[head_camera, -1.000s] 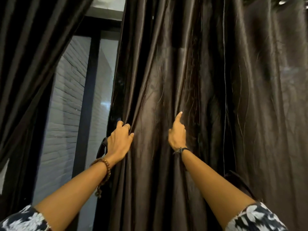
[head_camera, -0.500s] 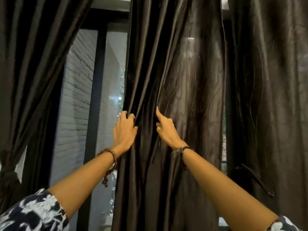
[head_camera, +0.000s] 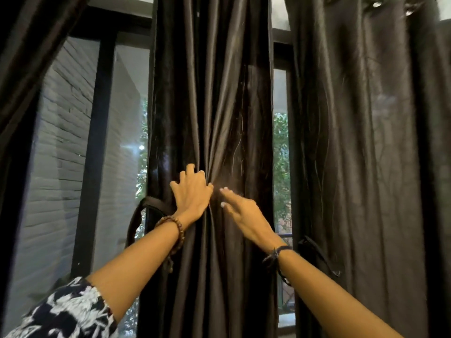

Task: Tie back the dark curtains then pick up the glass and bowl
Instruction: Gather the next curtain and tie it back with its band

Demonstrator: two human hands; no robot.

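Before a dark-framed window (head_camera: 95, 142), the left hand (head_camera: 192, 193) clutches a gathered fold of the middle dark curtain panel (head_camera: 210, 106); the right hand (head_camera: 241, 213) reaches alongside, fingers loose and holding nothing. With the tie-back strap (head_camera: 139, 215) hanging unlooped at the panel's left edge, the slick bunch could spill from a one-handed hold. Glass and bowl are out of view.

Middle curtain (head_camera: 210, 106) now bunched narrow; window strip opened on its right; right hand (head_camera: 241, 215) moved beside left hand (head_camera: 192, 193).

Three dark curtains (head_camera: 212, 93) – two hands (head_camera: 192, 191) – two bracelets (head_camera: 174, 228) – two tiebacks (head_camera: 139, 215)
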